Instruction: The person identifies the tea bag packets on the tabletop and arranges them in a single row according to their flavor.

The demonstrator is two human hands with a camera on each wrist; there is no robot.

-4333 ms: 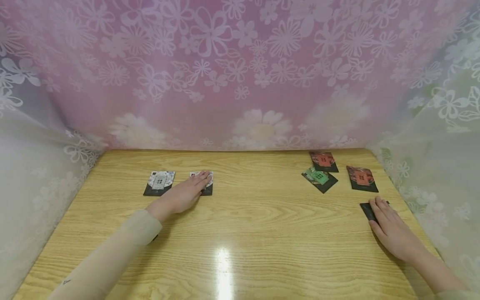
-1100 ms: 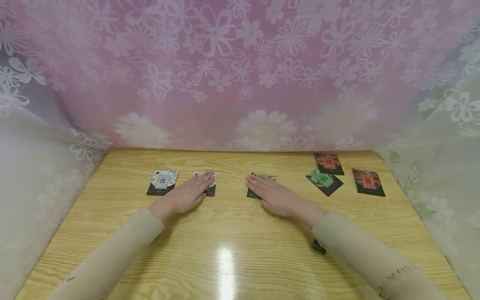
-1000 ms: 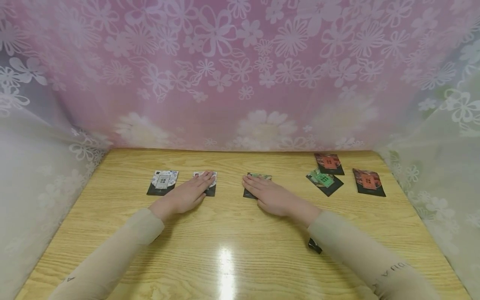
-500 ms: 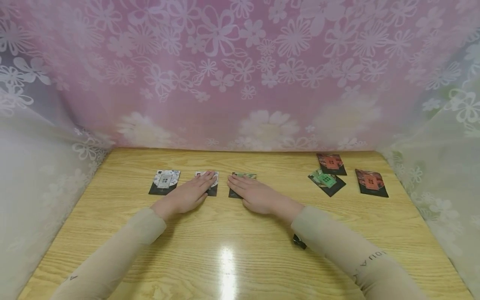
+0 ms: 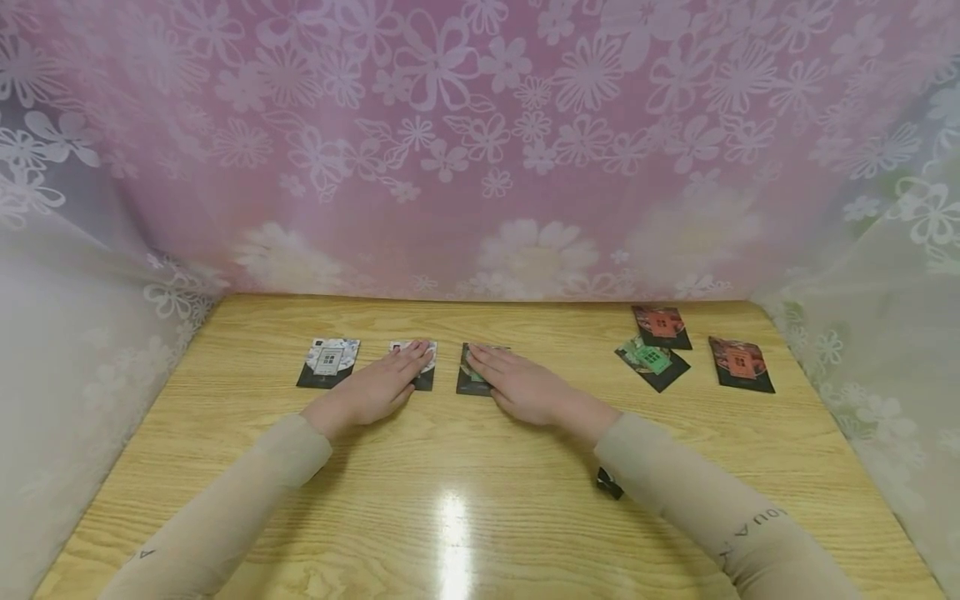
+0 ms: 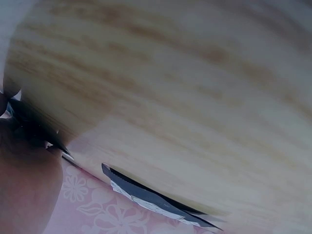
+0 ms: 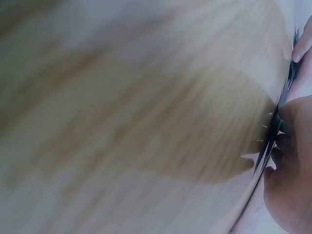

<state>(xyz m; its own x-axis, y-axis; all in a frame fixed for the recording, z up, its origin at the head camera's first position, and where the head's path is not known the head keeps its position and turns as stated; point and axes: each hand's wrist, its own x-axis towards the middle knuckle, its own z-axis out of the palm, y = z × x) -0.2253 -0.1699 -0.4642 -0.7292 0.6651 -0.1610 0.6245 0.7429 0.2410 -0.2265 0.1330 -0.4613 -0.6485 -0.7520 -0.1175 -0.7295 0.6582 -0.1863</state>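
Observation:
My left hand [image 5: 378,387] lies with straight fingers on a small flat packet [image 5: 425,381], white-patterned above and black below, covering most of it. Just to the right, my right hand [image 5: 521,385] rests with extended fingers on a black packet with a green patterned top [image 5: 470,382]. A narrow strip of table separates these two packets. Left of the left hand, a white floral packet [image 5: 328,362] with a black lower part lies face up. In the left wrist view a black-and-white packet [image 6: 151,202] shows edge-on past the left hand [image 6: 24,180].
At the right, a red-fronted packet [image 5: 662,327] overlaps a tilted green packet [image 5: 651,358]. Another red packet [image 5: 741,364] lies farther right. A small dark object [image 5: 609,483] sticks out under the right sleeve. Floral curtains [image 5: 487,167] border the wooden table [image 5: 375,517].
From the table's right edge, my right hand has slid the green-topped packet left beside the left hand's packet. Lately it shifted slightly right, uncovering more of that packet. The left hand stayed on its packet.

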